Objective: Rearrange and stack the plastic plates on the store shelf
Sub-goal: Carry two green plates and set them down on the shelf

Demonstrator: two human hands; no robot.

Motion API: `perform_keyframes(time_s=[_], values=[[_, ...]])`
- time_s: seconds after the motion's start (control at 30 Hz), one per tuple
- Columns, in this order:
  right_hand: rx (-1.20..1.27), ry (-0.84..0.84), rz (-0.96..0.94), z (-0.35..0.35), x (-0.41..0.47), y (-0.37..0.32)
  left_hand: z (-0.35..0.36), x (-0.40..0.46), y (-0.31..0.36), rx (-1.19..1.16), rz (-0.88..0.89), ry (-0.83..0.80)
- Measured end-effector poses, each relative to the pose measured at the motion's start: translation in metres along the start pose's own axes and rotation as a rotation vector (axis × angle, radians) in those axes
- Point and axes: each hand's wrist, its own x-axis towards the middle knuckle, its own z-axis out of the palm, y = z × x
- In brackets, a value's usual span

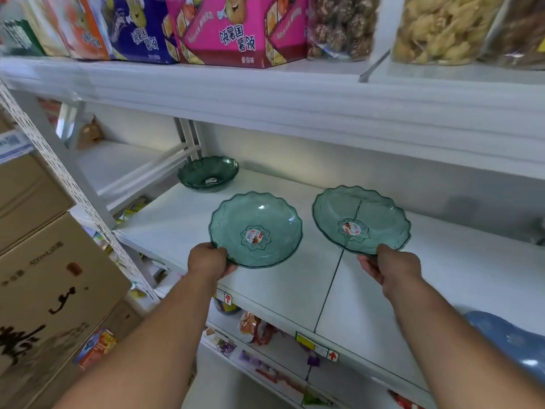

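Over the white shelf point(283, 290), my left hand point(210, 260) pinches the near rim of one green plate point(255, 229), fingers closed on its edge. My right hand point(390, 265) grips the near rim of a second green plate point(361, 219), tilted and held just to the right. A darker stack of plates point(208, 173) sits far back on the left.

One cam only, worn on head. Looks fwd and down at white shelf point(265, 290), close up, arms reaching in from bottom. Wide view, edges bent. Next shelf up seen from below.
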Motion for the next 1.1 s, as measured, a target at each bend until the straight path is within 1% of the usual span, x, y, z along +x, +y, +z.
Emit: perform_keyframes(time_s=[0.23,0.37,0.73,0.97,1.1], values=[[0.018,0.029,0.003,0.014,0.004,-0.004,0.015,0.032,0.016,-0.027,-0.024,-0.078],[0.037,0.066,-0.012,0.026,0.004,-0.004,0.017,0.058,0.022,0.01,-0.036,-0.116],[0.103,0.172,-0.016,0.083,-0.007,0.006,0.017,0.129,0.046,0.114,0.006,-0.197],[0.143,0.227,-0.035,0.124,-0.017,0.01,0.024,0.18,0.057,0.171,0.005,-0.239],[0.168,0.273,-0.043,0.141,-0.021,0.014,0.033,0.204,0.059,0.149,-0.027,-0.285]])
